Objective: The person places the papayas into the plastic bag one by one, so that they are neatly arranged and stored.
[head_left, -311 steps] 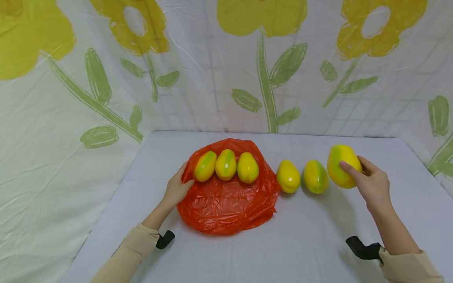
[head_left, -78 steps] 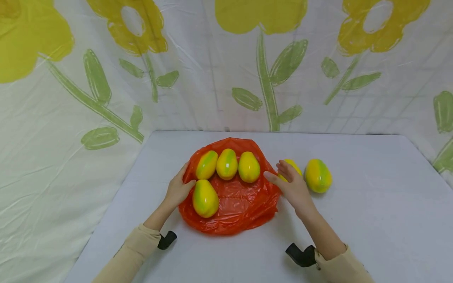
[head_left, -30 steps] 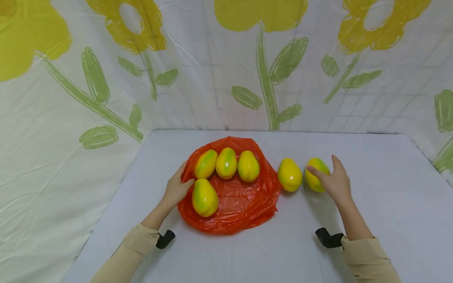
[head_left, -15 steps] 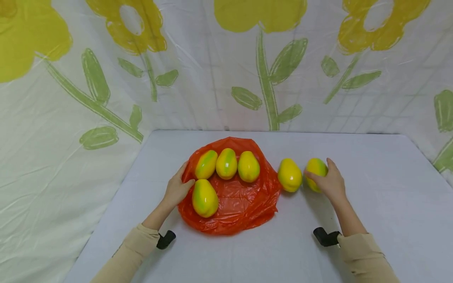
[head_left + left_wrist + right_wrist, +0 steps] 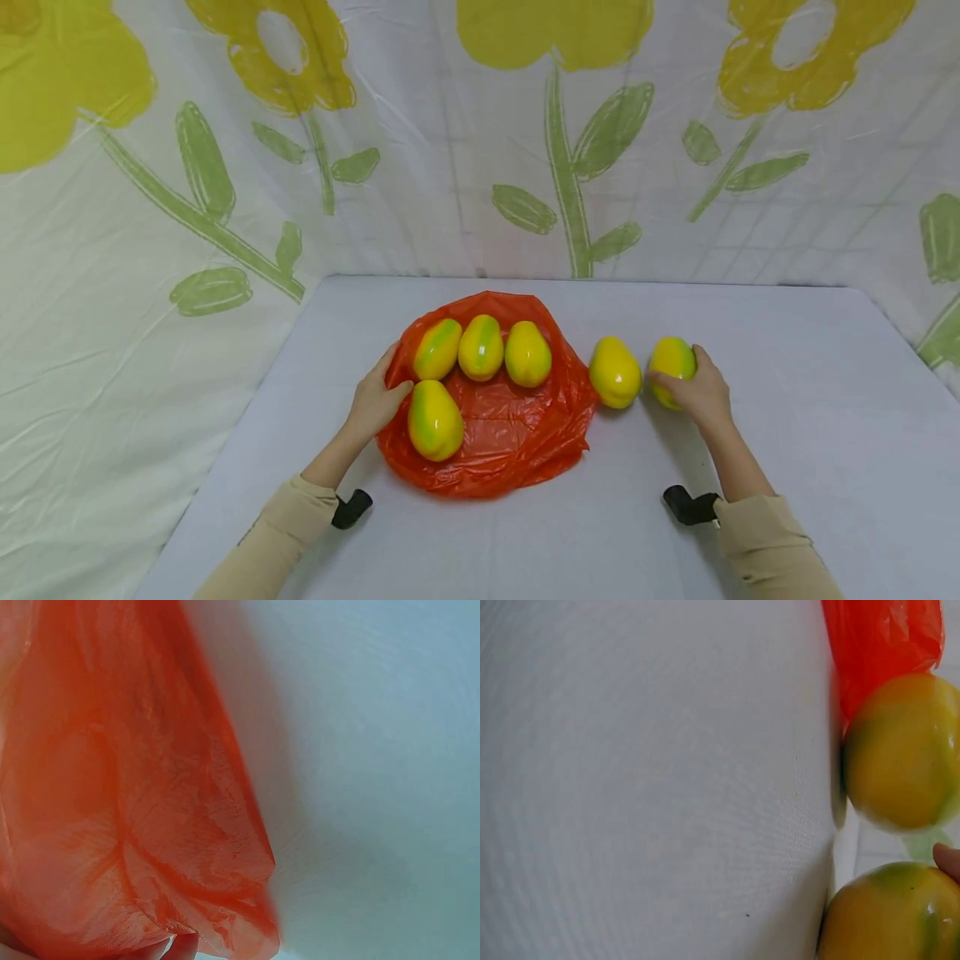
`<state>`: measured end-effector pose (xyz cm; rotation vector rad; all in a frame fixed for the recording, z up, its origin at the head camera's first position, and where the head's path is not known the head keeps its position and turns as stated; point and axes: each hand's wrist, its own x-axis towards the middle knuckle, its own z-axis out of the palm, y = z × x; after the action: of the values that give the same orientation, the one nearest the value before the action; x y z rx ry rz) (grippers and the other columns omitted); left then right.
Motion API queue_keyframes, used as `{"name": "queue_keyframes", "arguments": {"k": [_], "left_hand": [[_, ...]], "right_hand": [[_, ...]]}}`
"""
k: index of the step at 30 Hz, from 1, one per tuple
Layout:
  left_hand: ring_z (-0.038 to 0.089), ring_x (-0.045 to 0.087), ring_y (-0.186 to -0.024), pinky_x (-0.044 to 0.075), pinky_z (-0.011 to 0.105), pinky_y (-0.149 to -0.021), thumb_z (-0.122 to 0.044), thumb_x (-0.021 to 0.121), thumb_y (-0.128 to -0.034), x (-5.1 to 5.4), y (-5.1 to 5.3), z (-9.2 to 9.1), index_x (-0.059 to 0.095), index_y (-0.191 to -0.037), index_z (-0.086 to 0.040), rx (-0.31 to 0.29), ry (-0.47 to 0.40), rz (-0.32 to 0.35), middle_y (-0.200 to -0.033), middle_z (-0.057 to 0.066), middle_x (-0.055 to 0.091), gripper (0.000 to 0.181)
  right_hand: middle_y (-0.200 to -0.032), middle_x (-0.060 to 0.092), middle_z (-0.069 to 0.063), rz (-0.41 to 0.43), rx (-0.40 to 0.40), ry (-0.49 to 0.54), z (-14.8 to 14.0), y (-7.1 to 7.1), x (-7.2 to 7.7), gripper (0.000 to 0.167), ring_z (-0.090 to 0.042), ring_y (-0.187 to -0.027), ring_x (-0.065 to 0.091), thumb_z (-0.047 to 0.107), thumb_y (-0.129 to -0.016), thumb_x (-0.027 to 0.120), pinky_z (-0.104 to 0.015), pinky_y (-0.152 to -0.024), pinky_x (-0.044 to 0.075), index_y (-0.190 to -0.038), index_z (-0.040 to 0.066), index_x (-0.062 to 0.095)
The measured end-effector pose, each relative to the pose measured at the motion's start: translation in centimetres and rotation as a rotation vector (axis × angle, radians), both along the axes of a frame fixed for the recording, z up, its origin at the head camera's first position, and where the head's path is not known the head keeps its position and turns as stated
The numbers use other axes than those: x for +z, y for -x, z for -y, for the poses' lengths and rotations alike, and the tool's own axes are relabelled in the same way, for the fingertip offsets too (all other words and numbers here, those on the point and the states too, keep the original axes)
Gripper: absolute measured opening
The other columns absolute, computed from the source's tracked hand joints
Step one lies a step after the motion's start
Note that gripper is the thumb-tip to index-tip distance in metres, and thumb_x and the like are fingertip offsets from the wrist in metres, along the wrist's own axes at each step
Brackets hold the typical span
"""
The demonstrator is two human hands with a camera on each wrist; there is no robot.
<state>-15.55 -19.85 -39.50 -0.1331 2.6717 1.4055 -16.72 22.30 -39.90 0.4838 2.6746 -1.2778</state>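
Papaya [image 5: 669,360] farthest right lies on the table [image 5: 585,542], long axis front to back, fingers of the right hand [image 5: 703,398] curled round it. Farther off, the left hand [image 5: 375,402] pinches the red plastic bag [image 5: 510,421].

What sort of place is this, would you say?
Probably a staged indoor tabletop workspace. A white, yellow-flowered hanging sheet screens the back, a flat, pale table fills the foreground, and glossy, oval yellow-green fruits lie on and beside a crinkled red plastic bag.
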Motion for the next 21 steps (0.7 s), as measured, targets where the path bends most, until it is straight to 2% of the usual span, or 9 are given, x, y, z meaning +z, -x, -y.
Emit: {"name": "queue_keyframes", "arguments": {"k": [11, 21], "left_hand": [[0.043, 0.037, -0.133, 0.039, 0.056, -0.103, -0.01, 0.048, -0.096, 0.15, -0.01, -0.17, 0.017, -0.156, -0.007, 0.008, 0.003, 0.004, -0.155, 0.023, 0.027, 0.067], [0.043, 0.036, -0.134, 0.039, 0.056, -0.103, -0.01, 0.048, -0.0957, 0.11, 0.0, -0.08, 0.016, -0.156, -0.007, 0.007, -0.006, 0.0, -0.155, 0.022, 0.027, 0.068]], "right_hand": [[-0.155, 0.012, -0.032, -0.009, -0.075, 0.055, 0.01, -0.21, 0.15, 0.092, -0.051, -0.139, 0.018, 0.032, -0.091, 0.063, -0.063, -0.111, 0.021, -0.153, -0.005, 0.006], [-0.156, 0.017, -0.029, -0.1, -0.164, 0.092, 0.55, -0.81, 0.63, 0.093, -0.049, -0.136, 0.026, 0.032, -0.09, 0.064, -0.061, -0.109, 0.027, -0.154, -0.002, 0.007]]}}
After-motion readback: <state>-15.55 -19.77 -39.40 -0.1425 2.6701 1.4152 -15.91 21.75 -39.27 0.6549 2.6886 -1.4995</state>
